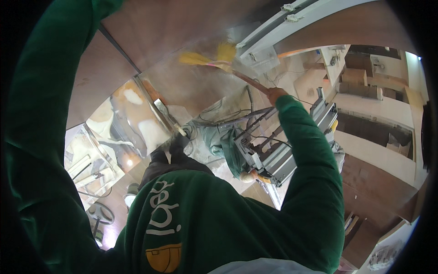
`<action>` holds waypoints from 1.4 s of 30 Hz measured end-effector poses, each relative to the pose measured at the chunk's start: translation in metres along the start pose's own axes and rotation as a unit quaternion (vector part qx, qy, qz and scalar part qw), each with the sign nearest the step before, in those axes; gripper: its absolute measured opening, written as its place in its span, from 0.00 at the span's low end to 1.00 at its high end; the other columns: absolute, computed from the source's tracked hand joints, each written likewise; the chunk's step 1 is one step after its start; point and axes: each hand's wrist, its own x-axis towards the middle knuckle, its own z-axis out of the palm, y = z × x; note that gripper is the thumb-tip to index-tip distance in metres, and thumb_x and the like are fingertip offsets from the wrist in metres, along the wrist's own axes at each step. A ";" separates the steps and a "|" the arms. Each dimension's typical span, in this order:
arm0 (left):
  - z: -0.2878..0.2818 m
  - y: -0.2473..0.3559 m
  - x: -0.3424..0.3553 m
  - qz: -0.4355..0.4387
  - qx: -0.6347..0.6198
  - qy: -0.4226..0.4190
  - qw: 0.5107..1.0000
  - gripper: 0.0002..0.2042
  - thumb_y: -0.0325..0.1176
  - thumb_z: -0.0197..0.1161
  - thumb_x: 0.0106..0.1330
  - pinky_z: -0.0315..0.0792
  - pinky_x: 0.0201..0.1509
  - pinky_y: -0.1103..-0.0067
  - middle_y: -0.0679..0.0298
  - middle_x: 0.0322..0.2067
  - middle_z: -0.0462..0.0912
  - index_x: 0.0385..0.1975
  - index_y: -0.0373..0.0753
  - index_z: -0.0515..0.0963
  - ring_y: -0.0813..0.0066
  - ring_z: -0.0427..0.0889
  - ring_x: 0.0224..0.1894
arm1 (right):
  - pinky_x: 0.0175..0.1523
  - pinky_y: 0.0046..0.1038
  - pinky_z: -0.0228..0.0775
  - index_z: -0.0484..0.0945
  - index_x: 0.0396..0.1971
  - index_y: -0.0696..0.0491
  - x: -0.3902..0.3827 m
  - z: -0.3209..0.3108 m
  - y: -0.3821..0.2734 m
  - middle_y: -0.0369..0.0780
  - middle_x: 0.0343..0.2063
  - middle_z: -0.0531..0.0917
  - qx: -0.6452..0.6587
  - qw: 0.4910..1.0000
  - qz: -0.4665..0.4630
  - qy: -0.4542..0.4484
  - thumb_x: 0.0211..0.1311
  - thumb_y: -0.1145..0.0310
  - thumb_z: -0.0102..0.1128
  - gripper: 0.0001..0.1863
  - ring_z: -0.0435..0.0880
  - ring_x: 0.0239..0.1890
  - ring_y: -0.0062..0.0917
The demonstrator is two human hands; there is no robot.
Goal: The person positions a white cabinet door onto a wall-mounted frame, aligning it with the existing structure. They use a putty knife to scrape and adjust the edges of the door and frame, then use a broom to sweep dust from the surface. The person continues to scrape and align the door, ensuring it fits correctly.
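Note:
My right hand (275,95) is closed around the wooden handle of a broom (250,81), which slants up and to the left. Its yellow bristles spread into two tufts against a large brown panel (178,82), beside a pale metal rail. The panel's surface looks dusty around them. My left arm, in a green sleeve (43,96), is raised along the left side; its hand lies beyond the top edge of the picture.
Below my right forearm stands a grey metal frame (283,160) with cables, next to a crumpled green cloth or bag (223,144). Open wooden shelving (369,123) lines the right. Pale-stained sheeting (137,114) lies left of my legs, near a grey wheel (101,213).

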 end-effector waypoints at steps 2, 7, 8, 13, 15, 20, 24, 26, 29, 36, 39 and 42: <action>0.000 0.002 -0.004 0.001 -0.003 -0.008 1.000 0.28 0.53 0.57 0.62 0.36 0.78 0.56 0.59 0.65 0.69 0.54 0.38 0.77 0.64 0.52 0.74 | 0.50 0.43 0.76 0.82 0.45 0.56 -0.019 -0.017 0.023 0.50 0.38 0.86 -0.052 0.997 0.003 -0.063 0.63 0.61 0.57 0.17 0.85 0.43 0.46; 0.009 0.001 -0.005 0.002 0.022 0.011 1.000 0.28 0.53 0.57 0.62 0.36 0.78 0.57 0.59 0.66 0.68 0.55 0.38 0.76 0.64 0.52 0.74 | 0.51 0.41 0.77 0.84 0.41 0.55 -0.082 -0.056 0.084 0.50 0.39 0.86 -0.124 0.986 0.112 -0.023 0.63 0.61 0.56 0.15 0.85 0.45 0.44; 0.004 0.005 0.000 -0.004 0.015 0.011 1.000 0.28 0.53 0.57 0.62 0.36 0.78 0.56 0.59 0.66 0.67 0.55 0.38 0.76 0.64 0.52 0.74 | 0.51 0.41 0.77 0.84 0.41 0.55 -0.096 -0.055 0.107 0.50 0.40 0.86 -0.150 0.980 0.131 -0.015 0.63 0.61 0.55 0.15 0.86 0.44 0.44; 0.006 -0.001 -0.006 0.005 0.015 -0.003 1.000 0.29 0.53 0.57 0.62 0.35 0.78 0.56 0.58 0.68 0.65 0.56 0.37 0.75 0.64 0.51 0.75 | 0.54 0.38 0.75 0.82 0.49 0.49 -0.182 -0.143 0.053 0.45 0.42 0.85 -0.025 0.997 0.060 0.038 0.67 0.62 0.52 0.16 0.84 0.45 0.42; -0.002 0.004 -0.002 -0.004 0.009 -0.026 1.000 0.30 0.53 0.57 0.62 0.35 0.78 0.56 0.57 0.68 0.65 0.57 0.37 0.75 0.63 0.51 0.75 | 0.53 0.39 0.74 0.82 0.49 0.47 -0.193 -0.156 0.040 0.46 0.42 0.85 0.022 0.997 -0.028 0.072 0.67 0.60 0.53 0.16 0.83 0.45 0.42; -0.001 0.007 -0.004 -0.010 -0.007 -0.026 1.000 0.29 0.52 0.57 0.61 0.35 0.78 0.56 0.56 0.68 0.65 0.57 0.37 0.75 0.62 0.51 0.75 | 0.51 0.40 0.71 0.78 0.55 0.48 -0.140 -0.117 -0.034 0.49 0.39 0.85 0.162 0.961 -0.182 0.134 0.67 0.57 0.55 0.20 0.83 0.43 0.45; -0.003 0.007 0.002 -0.010 -0.008 -0.010 1.000 0.29 0.53 0.58 0.61 0.35 0.78 0.56 0.56 0.67 0.65 0.55 0.37 0.75 0.62 0.51 0.75 | 0.52 0.39 0.73 0.80 0.52 0.48 -0.098 -0.055 -0.012 0.48 0.41 0.85 0.057 0.994 -0.092 0.015 0.66 0.56 0.56 0.19 0.84 0.45 0.43; -0.003 0.007 -0.001 -0.005 0.005 -0.023 1.000 0.28 0.53 0.58 0.61 0.35 0.78 0.56 0.56 0.67 0.65 0.55 0.37 0.75 0.62 0.51 0.75 | 0.52 0.39 0.76 0.82 0.48 0.49 -0.087 -0.046 0.014 0.46 0.41 0.86 -0.078 0.996 0.003 -0.050 0.64 0.56 0.57 0.17 0.85 0.45 0.41; 0.000 0.007 -0.001 -0.005 0.009 -0.017 1.000 0.28 0.52 0.58 0.61 0.35 0.78 0.56 0.55 0.67 0.65 0.54 0.37 0.75 0.62 0.51 0.75 | 0.50 0.40 0.79 0.85 0.43 0.49 -0.094 -0.033 0.071 0.43 0.41 0.87 -0.165 0.978 0.131 0.000 0.59 0.58 0.60 0.15 0.87 0.44 0.38; -0.014 0.011 0.004 -0.032 0.005 -0.068 0.997 0.29 0.53 0.59 0.60 0.35 0.79 0.57 0.55 0.68 0.64 0.55 0.37 0.76 0.61 0.51 0.74 | 0.49 0.36 0.76 0.85 0.44 0.48 -0.151 -0.104 0.100 0.41 0.39 0.87 -0.080 0.996 -0.041 -0.025 0.60 0.59 0.60 0.16 0.86 0.40 0.36; -0.009 0.007 0.005 -0.021 0.002 -0.060 0.998 0.30 0.54 0.59 0.59 0.35 0.79 0.57 0.55 0.68 0.64 0.55 0.38 0.76 0.60 0.51 0.74 | 0.47 0.36 0.75 0.85 0.47 0.46 -0.170 -0.141 0.041 0.43 0.36 0.87 0.068 0.996 -0.063 0.004 0.59 0.61 0.62 0.16 0.85 0.37 0.35; -0.015 0.014 0.011 -0.034 0.032 -0.102 0.994 0.30 0.55 0.57 0.60 0.35 0.79 0.56 0.56 0.68 0.64 0.56 0.39 0.76 0.61 0.51 0.75 | 0.47 0.35 0.75 0.85 0.47 0.45 -0.131 -0.107 0.051 0.45 0.36 0.87 0.146 0.982 -0.119 0.002 0.58 0.60 0.64 0.17 0.85 0.37 0.34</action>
